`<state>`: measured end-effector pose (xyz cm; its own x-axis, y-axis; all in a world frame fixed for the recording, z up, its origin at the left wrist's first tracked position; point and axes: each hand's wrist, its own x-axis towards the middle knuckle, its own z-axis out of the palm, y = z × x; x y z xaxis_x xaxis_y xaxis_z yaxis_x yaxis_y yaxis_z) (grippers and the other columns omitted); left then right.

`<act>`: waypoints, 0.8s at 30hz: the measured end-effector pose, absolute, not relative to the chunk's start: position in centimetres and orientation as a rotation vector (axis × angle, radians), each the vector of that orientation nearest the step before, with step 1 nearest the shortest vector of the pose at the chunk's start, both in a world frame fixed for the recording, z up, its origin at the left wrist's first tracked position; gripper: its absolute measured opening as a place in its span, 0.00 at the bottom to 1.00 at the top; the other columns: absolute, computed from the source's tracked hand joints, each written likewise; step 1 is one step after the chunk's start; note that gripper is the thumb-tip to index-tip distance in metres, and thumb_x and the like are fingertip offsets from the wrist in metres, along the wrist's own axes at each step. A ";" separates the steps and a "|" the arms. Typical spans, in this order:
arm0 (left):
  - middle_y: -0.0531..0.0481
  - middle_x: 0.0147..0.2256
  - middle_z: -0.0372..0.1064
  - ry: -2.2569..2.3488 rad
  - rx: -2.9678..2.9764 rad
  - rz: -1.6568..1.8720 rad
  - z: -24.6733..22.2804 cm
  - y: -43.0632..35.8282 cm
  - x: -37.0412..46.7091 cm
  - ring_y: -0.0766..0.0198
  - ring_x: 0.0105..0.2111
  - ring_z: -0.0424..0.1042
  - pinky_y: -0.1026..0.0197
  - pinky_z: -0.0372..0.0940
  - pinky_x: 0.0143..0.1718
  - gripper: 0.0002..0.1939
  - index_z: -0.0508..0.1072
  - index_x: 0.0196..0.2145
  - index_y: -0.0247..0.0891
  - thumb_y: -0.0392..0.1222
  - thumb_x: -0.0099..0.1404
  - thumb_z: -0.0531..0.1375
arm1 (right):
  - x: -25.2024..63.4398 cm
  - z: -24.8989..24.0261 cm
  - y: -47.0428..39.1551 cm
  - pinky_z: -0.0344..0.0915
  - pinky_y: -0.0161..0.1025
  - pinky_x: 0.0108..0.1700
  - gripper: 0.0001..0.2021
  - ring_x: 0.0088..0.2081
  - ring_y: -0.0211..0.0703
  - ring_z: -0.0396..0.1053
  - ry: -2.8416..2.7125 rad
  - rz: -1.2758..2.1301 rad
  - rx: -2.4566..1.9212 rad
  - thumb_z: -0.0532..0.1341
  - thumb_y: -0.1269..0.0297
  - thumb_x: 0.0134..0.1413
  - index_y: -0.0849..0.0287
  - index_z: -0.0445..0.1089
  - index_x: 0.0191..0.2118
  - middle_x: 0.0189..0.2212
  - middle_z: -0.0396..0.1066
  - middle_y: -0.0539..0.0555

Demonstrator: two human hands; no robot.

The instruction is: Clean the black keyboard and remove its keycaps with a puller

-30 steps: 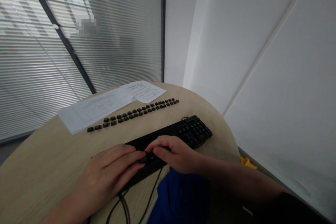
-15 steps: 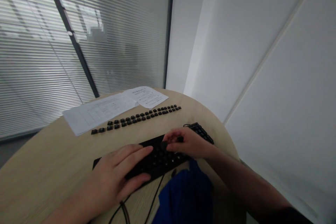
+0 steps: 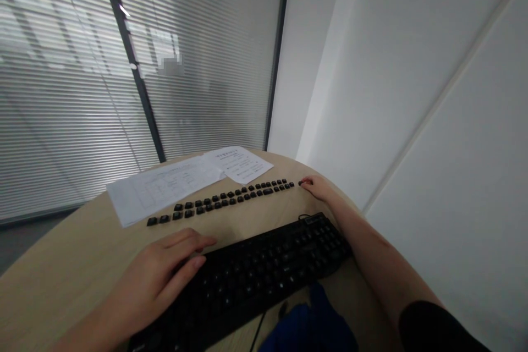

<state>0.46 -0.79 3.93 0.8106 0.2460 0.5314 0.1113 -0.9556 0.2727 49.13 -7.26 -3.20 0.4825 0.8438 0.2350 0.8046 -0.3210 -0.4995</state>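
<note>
A black keyboard [image 3: 264, 264] lies slanted across the near part of the table. My left hand [image 3: 165, 272] rests on its left end, fingers apart, with nothing held. Beyond the keyboard, small black keycaps [image 3: 225, 202] stand in two rows. My right hand [image 3: 315, 186] is at the right end of these rows, its fingertips pinched on a small black keycap [image 3: 302, 182] close to the tabletop.
White printed papers [image 3: 165, 182] lie behind the keycaps on the round wooden table [image 3: 78, 231]. Blue cloth [image 3: 311, 322] and a black cable [image 3: 258, 333] are at the near edge. A white wall stands on the right.
My right hand has moved from over the keyboard out to the right end of the keycap rows. My left hand has shifted left, and more of the keyboard shows. The view has shifted slightly.
</note>
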 end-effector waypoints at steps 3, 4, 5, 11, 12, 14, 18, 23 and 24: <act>0.50 0.39 0.79 0.232 2.804 0.813 4.2 -0.8 0.4 0.60 0.37 0.79 0.62 0.73 0.39 0.16 0.77 0.48 0.45 0.40 0.70 0.52 | 50.3 -4.0 -6.5 0.65 0.39 0.41 0.12 0.36 0.44 0.72 -1.388 0.078 -2.186 0.62 0.67 0.58 0.63 0.80 0.45 0.35 0.80 0.58; 0.50 0.40 0.79 0.236 2.806 0.769 4.3 -0.7 0.4 0.60 0.37 0.79 0.63 0.73 0.40 0.16 0.77 0.48 0.45 0.40 0.70 0.52 | 50.6 -4.2 -6.3 0.66 0.39 0.42 0.13 0.37 0.44 0.73 -1.401 0.076 -2.193 0.62 0.67 0.59 0.62 0.80 0.46 0.36 0.80 0.57; 0.51 0.40 0.79 0.240 2.805 0.723 4.2 -0.6 0.5 0.60 0.38 0.79 0.63 0.73 0.40 0.16 0.77 0.48 0.45 0.40 0.70 0.52 | 50.9 -4.4 -6.1 0.67 0.39 0.44 0.13 0.38 0.45 0.74 -1.414 0.073 -2.200 0.62 0.67 0.59 0.60 0.80 0.46 0.37 0.80 0.57; 0.53 0.41 0.79 0.239 2.787 0.631 3.8 -0.6 0.8 0.60 0.39 0.79 0.64 0.73 0.42 0.16 0.77 0.48 0.47 0.41 0.69 0.52 | 51.3 -5.1 -5.6 0.67 0.42 0.52 0.15 0.46 0.49 0.75 -1.465 0.018 -2.254 0.60 0.64 0.63 0.57 0.80 0.50 0.46 0.80 0.58; 0.53 0.41 0.79 0.248 2.786 0.621 3.7 -0.6 0.8 0.59 0.39 0.79 0.64 0.73 0.42 0.15 0.77 0.48 0.47 0.41 0.70 0.53 | 51.2 -5.2 -5.6 0.67 0.42 0.52 0.15 0.47 0.50 0.75 -1.468 0.006 -2.262 0.59 0.64 0.63 0.56 0.79 0.51 0.47 0.80 0.58; 0.53 0.41 0.79 0.262 2.787 0.606 3.7 -0.8 0.8 0.60 0.39 0.78 0.64 0.73 0.42 0.15 0.77 0.47 0.47 0.41 0.70 0.53 | 51.1 -5.2 -5.6 0.67 0.43 0.53 0.15 0.49 0.50 0.75 -1.473 -0.015 -2.274 0.58 0.63 0.64 0.55 0.79 0.51 0.48 0.79 0.57; 0.52 0.41 0.79 0.284 2.786 0.593 3.9 -1.1 0.6 0.60 0.39 0.78 0.63 0.73 0.42 0.14 0.77 0.47 0.47 0.41 0.71 0.53 | 50.8 -5.1 -5.7 0.67 0.41 0.52 0.16 0.49 0.50 0.74 -1.487 -0.035 -2.285 0.59 0.62 0.64 0.56 0.79 0.52 0.49 0.79 0.57; 0.51 0.39 0.78 0.298 2.755 0.596 4.0 -1.2 0.8 0.60 0.38 0.77 0.63 0.72 0.41 0.14 0.78 0.46 0.45 0.43 0.72 0.53 | 50.5 -5.0 -5.8 0.67 0.40 0.49 0.15 0.47 0.51 0.75 -1.477 -0.038 -2.313 0.60 0.61 0.63 0.56 0.80 0.50 0.46 0.80 0.58; 0.50 0.39 0.78 0.311 2.738 0.605 4.0 -1.2 0.9 0.60 0.38 0.77 0.62 0.72 0.41 0.14 0.78 0.45 0.44 0.43 0.72 0.52 | 50.4 -5.0 -5.8 0.67 0.40 0.48 0.15 0.46 0.51 0.75 -1.472 -0.042 -2.318 0.60 0.61 0.63 0.57 0.80 0.50 0.45 0.80 0.59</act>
<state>0.87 -1.20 3.98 0.8866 0.2760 0.3711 0.1410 -0.9255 0.3515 50.40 -5.78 -4.95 0.4470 0.8641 0.2312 0.8758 -0.3702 -0.3097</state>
